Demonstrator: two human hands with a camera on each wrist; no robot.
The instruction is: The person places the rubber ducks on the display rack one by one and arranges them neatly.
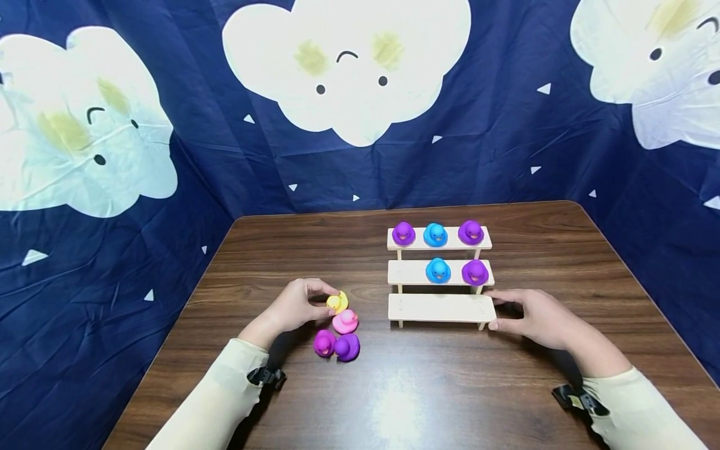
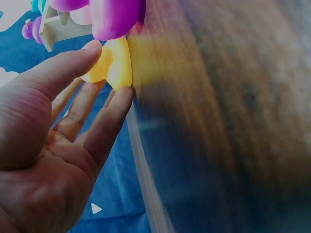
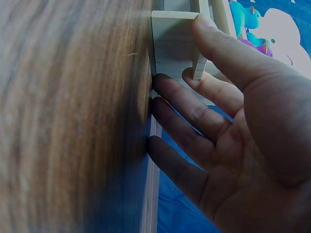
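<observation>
My left hand (image 1: 296,304) pinches a yellow rubber duck (image 1: 337,302) at the table, thumb on one side and fingers on the other. Close below that duck sits a pink rubber duck (image 1: 345,321). Nearer me are a magenta duck (image 1: 324,343) and a purple duck (image 1: 347,347), side by side. On the right, my right hand (image 1: 537,317) holds the end of the lowest step of a three-step wooden stand (image 1: 441,307). In the right wrist view the thumb lies at the step's front edge (image 3: 175,41), with the index finger behind; the other fingertips rest against the table.
The top step carries a purple duck (image 1: 403,234), a blue duck (image 1: 435,235) and another purple duck (image 1: 470,232). On the middle step are a blue duck (image 1: 438,270) and a purple duck (image 1: 475,272). A dark blue cloud-print cloth (image 1: 360,169) hangs behind the wooden table (image 1: 416,387).
</observation>
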